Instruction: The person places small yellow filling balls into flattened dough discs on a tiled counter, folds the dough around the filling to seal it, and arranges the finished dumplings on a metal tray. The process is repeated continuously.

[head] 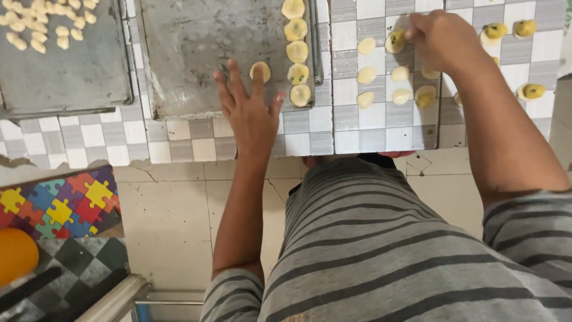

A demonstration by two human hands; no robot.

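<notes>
Right now the left hand point(253, 116) lies flat on a metal baking tray point(190, 53), fingers spread wide apart. Its fingertips press on one round dough piece point(260, 71) near the tray's right side. Just beside that piece runs a row of filled dough rounds point(297, 53), going up the tray's right edge, some with a dark spot in the middle.

The right hand point(444, 39) reaches out over the tiled counter point(369, 128). Its fingers are pinched together on a dough round with a dark filling point(395, 42). Near it, small plain dough pieces point(381, 77) lie on the counter in short rows. More filled pieces point(512, 30) sit farther to the right, and one more point(531, 91) lies below them.

A second metal tray point(65, 65) sits at the far left, well apart from the hands. A heap of little dough bits point(42, 24) fills its top corner.

Below the counter, the person's grey striped shirt point(381, 250) fills the bottom of the view. On the floor to the left lies a bright puzzle mat point(59, 206), with an orange ball point(15, 255) next to it.
</notes>
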